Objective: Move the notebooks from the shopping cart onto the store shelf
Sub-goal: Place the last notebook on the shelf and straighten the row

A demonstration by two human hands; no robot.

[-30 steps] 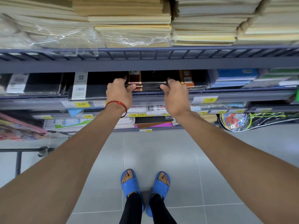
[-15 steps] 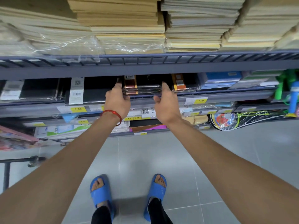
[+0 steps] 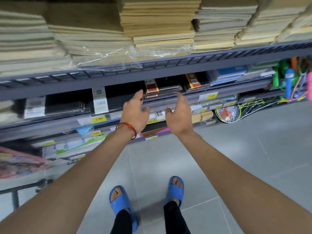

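Both hands empty. Left hand (image 3: 135,114) has its fingers spread and relaxed, with the fingertips at the left end of the wrapped notebooks (image 3: 163,92); can't tell if they touch. Red bracelet (image 3: 128,128) on that wrist. Right hand (image 3: 179,115) is also released, fingers loose, just in front of the stack's right end and apart from it.

The notebooks lie flat as a dark, film-wrapped stack on the store shelf (image 3: 244,88), under the upper tier's paper stacks (image 3: 152,31). An orange-banded pack (image 3: 194,81) is just to the right, blue notebooks (image 3: 231,73) are further right, and black packs (image 3: 67,105) are to the left. The price tags read 2.00 (image 3: 98,119) and 1.00 (image 3: 211,95). Badminton racket pack (image 3: 231,112) sits on a lower tier. Blue slides (image 3: 121,205) on a grey tile floor (image 3: 236,166). View is motion-blurred.
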